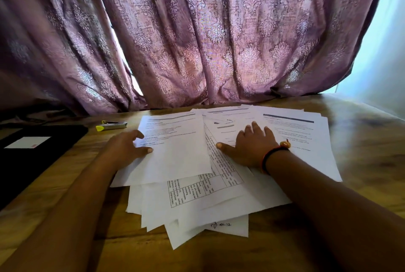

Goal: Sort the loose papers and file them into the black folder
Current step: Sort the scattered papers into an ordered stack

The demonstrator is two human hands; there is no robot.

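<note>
Several loose white printed papers [197, 197] lie fanned in a messy overlapping pile on the wooden table [65, 223]. My left hand [129, 145] rests on the left edge of the top left sheet [175, 146], thumb lying on the paper and fingers curled at its edge. Spread flat, my right hand [249, 145] presses on the sheets in the middle of the pile; a red and black band circles its wrist. The black folder [32, 153] lies closed at the left of the table, a white label on its cover, apart from both hands.
A yellow and silver stapler [111, 126] lies on the table between the folder and the papers. A purple patterned curtain [197, 41] hangs right behind the table's far edge. Bare wood shows at the front left and the far right.
</note>
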